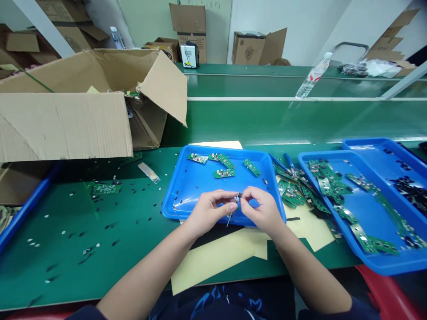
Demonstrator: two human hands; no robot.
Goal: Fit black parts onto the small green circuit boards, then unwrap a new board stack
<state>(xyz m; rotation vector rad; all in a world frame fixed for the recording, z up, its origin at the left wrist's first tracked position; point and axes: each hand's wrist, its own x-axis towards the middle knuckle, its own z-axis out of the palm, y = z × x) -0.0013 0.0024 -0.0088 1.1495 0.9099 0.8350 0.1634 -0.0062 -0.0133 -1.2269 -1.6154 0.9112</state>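
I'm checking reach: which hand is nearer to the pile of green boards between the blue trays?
Right. The right hand is just left of the pile of green boards; the left hand is farther left, beyond the right hand.

We seem to be in an electronics workshop. Our green counter [133,258] carries circuit boards [224,173] in blue trays [196,186] at centre and right, with a cardboard box [66,124] upper left.
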